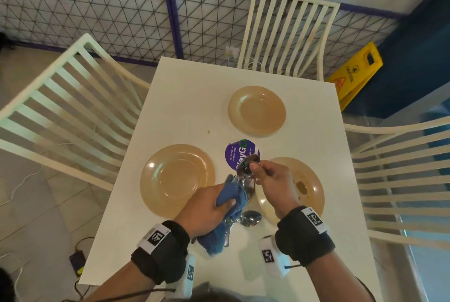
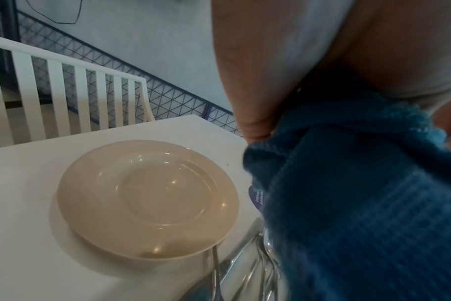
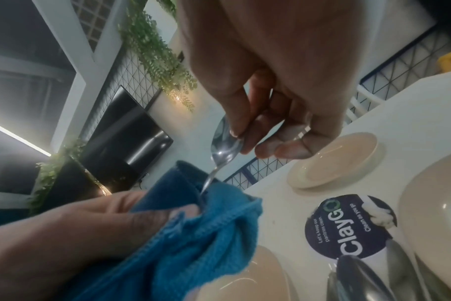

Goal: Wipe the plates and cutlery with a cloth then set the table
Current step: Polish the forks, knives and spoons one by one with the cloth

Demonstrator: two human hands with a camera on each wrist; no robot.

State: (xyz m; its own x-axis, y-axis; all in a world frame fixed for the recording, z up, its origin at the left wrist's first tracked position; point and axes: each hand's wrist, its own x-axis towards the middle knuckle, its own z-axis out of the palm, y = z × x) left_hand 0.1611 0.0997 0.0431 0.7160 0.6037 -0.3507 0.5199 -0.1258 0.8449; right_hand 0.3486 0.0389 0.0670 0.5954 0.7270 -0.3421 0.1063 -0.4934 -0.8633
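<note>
My right hand (image 1: 261, 172) pinches the bowl of a metal spoon (image 1: 248, 167) above the table's middle. The spoon (image 3: 223, 144) runs handle-down into a blue cloth (image 3: 193, 230). My left hand (image 1: 211, 206) grips that cloth (image 1: 231, 202) around the spoon's handle and other cutlery, whose ends hang below it. Another spoon (image 1: 250, 218) lies on the table near the front. Three tan plates stand on the white table (image 1: 185, 97): one at the left (image 1: 177, 177), one at the back (image 1: 257, 110), one at the right (image 1: 309, 187) with a brown smear.
A round purple sticker (image 1: 239, 153) lies on the table's middle. White slatted chairs stand at the left (image 1: 68, 107), back (image 1: 287, 31) and right (image 1: 401, 175). A yellow caution sign (image 1: 353, 72) leans at the back right. Cables run over the floor at the left.
</note>
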